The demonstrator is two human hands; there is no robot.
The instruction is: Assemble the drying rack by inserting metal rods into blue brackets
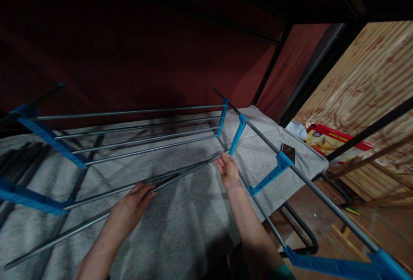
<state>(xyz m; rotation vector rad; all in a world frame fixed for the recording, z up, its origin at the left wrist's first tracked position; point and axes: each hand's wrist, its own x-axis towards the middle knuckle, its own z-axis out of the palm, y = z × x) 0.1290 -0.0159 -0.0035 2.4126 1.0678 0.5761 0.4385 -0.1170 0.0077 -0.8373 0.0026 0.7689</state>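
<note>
The top tier's rods sit in both blue brackets; your left hand (134, 202) and right hand (228, 169) grasp a loose rod (180, 173), unseated, over the bed (193, 228).

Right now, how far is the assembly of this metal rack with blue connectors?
Done: one shelf of four grey rods sits between blue brackets. In hand: the left hand and right hand hold loose rods near the next bracket. Left: the lower brackets carry no rods yet.
</note>
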